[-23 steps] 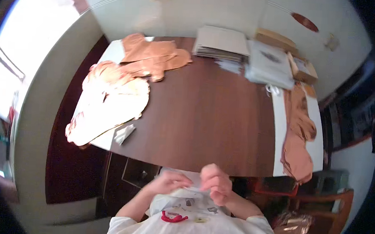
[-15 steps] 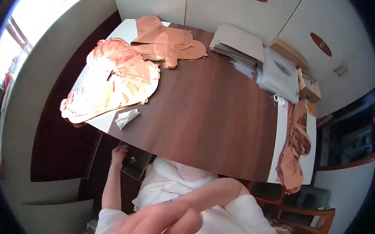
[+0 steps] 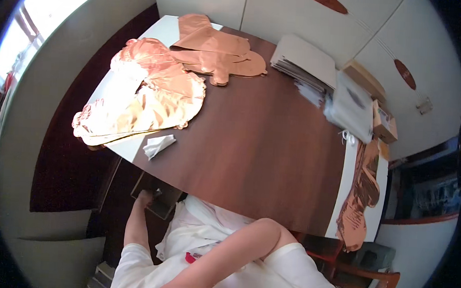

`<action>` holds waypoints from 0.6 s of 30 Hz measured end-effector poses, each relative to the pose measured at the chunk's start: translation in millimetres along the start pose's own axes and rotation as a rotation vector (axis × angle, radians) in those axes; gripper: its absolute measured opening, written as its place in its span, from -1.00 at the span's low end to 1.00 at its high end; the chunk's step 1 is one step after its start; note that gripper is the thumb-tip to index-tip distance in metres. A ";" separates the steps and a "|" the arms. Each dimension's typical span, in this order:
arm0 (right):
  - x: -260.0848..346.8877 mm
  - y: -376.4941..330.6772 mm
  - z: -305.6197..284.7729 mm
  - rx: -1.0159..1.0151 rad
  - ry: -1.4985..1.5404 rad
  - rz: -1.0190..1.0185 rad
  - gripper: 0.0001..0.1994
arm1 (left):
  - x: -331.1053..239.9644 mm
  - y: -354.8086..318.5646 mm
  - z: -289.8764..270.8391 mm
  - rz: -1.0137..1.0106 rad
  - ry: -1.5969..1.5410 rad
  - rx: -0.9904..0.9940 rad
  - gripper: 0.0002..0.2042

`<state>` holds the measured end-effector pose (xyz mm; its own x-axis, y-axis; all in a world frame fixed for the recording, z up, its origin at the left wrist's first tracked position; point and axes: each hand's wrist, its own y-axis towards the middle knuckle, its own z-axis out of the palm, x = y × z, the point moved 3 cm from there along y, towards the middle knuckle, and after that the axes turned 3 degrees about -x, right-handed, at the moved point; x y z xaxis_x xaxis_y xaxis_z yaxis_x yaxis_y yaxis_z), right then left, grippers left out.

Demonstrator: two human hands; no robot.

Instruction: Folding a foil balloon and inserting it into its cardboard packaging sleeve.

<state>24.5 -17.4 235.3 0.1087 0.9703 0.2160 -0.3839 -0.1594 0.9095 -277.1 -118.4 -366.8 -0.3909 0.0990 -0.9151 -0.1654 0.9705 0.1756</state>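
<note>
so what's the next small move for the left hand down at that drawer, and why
Probably pull the drawer out a little further. The left hand rests on its near edge under the table, and the drawer looks only partly open, its inside dark and hidden. The right hand is out of view, its arm bent across the body.

A long dark wooden table (image 3: 272, 146) fills the middle of the room. Beyond its far edge stands a wall of pale cabinet doors (image 3: 299, 17) bearing dark oval plates. To the table's left a curved light wall rises under a bright window (image 3: 44, 24), which throws daylight across the tabletop. Dark red floor (image 3: 68, 156) lies between them. A wooden chair (image 3: 369, 281) stands at the table's near right corner.
</note>
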 end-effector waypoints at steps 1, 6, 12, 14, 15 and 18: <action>4.9 -13.4 -11.2 -0.144 0.005 -0.012 -0.70 | 5.0 25.2 26.1 -0.525 -0.365 -0.207 -0.70; -2.6 -3.8 -8.3 -0.158 -0.017 -0.075 -0.68 | -20.3 12.0 -12.6 -0.672 0.528 0.035 -0.74; -19.8 -15.2 -22.2 -0.200 0.027 0.008 -0.67 | -69.4 45.5 14.2 -1.186 0.027 -0.159 -0.82; -22.1 -4.2 -20.5 -0.206 0.091 -0.017 -0.67 | -79.0 38.6 13.1 -1.057 0.515 0.218 -0.83; -23.3 -1.1 -21.6 -0.219 0.139 -0.034 -0.68 | -82.5 35.5 14.3 -1.047 0.396 0.106 -0.84; -34.1 0.7 -24.7 -0.219 0.273 0.050 -0.64 | -84.1 29.1 13.5 -1.008 0.161 -0.116 -0.86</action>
<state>-2.1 -46.2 219.8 -0.1531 0.9798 0.1285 -0.5734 -0.1939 0.7960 -236.8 -95.5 -289.7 -0.1369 -0.7891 -0.5989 -0.5673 0.5580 -0.6056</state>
